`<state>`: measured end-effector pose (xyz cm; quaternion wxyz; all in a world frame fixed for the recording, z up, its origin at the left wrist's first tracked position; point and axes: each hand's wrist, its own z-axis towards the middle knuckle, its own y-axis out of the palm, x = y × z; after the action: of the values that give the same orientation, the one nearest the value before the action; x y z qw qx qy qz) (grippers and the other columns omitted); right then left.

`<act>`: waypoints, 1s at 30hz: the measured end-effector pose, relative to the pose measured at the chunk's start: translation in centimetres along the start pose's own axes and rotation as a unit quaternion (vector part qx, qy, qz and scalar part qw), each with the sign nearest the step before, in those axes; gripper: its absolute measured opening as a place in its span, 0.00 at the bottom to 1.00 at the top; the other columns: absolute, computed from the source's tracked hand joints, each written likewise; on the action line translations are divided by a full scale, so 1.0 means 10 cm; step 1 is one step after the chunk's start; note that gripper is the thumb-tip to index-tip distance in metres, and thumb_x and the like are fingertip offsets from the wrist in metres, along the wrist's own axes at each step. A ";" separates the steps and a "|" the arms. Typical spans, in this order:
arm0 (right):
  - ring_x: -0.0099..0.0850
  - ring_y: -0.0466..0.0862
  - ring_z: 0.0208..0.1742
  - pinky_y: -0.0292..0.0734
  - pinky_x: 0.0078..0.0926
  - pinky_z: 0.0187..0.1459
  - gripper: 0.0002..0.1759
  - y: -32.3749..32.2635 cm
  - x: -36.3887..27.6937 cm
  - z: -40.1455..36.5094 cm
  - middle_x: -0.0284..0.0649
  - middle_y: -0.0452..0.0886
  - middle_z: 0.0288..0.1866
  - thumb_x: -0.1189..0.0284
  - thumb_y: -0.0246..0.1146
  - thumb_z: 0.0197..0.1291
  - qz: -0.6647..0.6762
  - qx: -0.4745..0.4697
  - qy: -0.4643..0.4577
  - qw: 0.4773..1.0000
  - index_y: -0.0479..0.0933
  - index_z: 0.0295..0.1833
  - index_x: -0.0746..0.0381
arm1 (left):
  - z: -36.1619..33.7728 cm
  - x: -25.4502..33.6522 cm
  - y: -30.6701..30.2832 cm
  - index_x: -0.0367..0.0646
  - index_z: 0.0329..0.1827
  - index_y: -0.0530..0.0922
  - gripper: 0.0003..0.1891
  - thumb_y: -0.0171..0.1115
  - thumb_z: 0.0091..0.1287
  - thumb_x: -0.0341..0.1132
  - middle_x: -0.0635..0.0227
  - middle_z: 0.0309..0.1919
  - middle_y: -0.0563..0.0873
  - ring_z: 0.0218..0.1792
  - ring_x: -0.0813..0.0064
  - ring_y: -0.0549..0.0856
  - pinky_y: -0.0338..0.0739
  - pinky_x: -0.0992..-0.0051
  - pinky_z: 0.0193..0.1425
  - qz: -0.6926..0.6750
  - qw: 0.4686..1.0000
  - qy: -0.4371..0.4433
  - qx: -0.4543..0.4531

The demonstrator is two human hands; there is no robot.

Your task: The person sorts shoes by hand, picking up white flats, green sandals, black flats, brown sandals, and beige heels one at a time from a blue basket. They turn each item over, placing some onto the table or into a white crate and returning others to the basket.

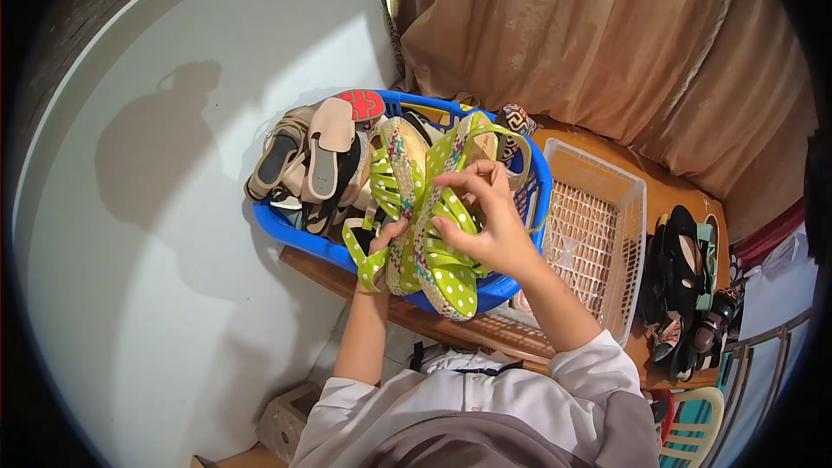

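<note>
The left hand is mostly hidden behind the 2 green sandals, held up soles together just above the near rim of the blue basket; only its thumb and a bit of palm show, closed on the woven soles from below, and how the other fingers lie cannot be made out. The right hand is in plain view in front of the basket; its fingers are curled together, pinching a polka-dot strap near the top of the sandals.

Inside the basket the heap is hard to sort out: beige sandals and a red sole stick up at its left end, darker shoes lie under them, and the held pair covers the basket's middle.

The basket's left end seems to reach a little past the corner of the wooden desk – the fisheye bend makes this uncertain. Just right of the basket stands a white basket, its floor bare where visible; further right of it, dark sandals are piled at the desk's far end, partly lost in the dark border. Behind the basket hangs a tan curtain; left of it a pale wall – there the space is open.
</note>
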<state>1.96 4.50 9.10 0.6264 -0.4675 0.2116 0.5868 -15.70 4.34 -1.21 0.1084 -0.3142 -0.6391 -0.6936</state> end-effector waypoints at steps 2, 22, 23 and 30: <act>0.30 0.67 0.49 0.66 0.23 0.51 0.25 0.03 -0.06 -0.03 0.39 0.62 0.46 0.70 0.69 0.44 -0.049 0.014 -0.016 0.999 0.76 0.52 0.57 | 0.01 0.00 -0.06 0.36 0.61 0.67 0.23 0.52 0.64 0.38 0.59 0.54 0.77 0.52 0.68 0.79 0.73 0.69 0.58 -0.017 1.000 -0.010 -0.021; 0.54 0.42 0.74 0.44 0.48 0.70 0.53 -0.11 0.27 0.08 0.57 0.42 0.69 0.68 0.66 0.29 -0.015 -0.095 -0.108 0.989 0.50 0.68 0.55 | -0.02 0.00 0.04 0.37 0.63 0.65 0.24 0.53 0.65 0.36 0.58 0.57 0.76 0.55 0.66 0.78 0.72 0.66 0.60 -0.044 0.998 0.031 -0.034; 0.55 0.43 0.73 0.45 0.48 0.69 0.53 -0.10 0.31 0.07 0.58 0.42 0.69 0.68 0.66 0.29 0.009 -0.087 -0.123 0.989 0.50 0.68 0.54 | 0.01 -0.03 -0.04 0.37 0.63 0.65 0.24 0.53 0.65 0.37 0.58 0.57 0.76 0.55 0.66 0.78 0.72 0.65 0.60 -0.039 0.998 0.037 -0.036; 0.50 0.39 0.75 0.45 0.51 0.69 0.51 -0.05 0.56 0.07 0.50 0.38 0.71 0.71 0.63 0.28 0.150 -0.055 -0.147 0.976 0.51 0.66 0.53 | -0.01 -0.01 0.09 0.37 0.64 0.64 0.24 0.52 0.67 0.37 0.57 0.57 0.76 0.55 0.65 0.78 0.73 0.64 0.60 -0.060 0.997 0.004 -0.049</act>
<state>3.49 8.20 5.08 0.5287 -0.3726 0.1527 0.7472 -15.16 4.07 -0.51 0.0538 -0.2778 -0.6212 -0.7308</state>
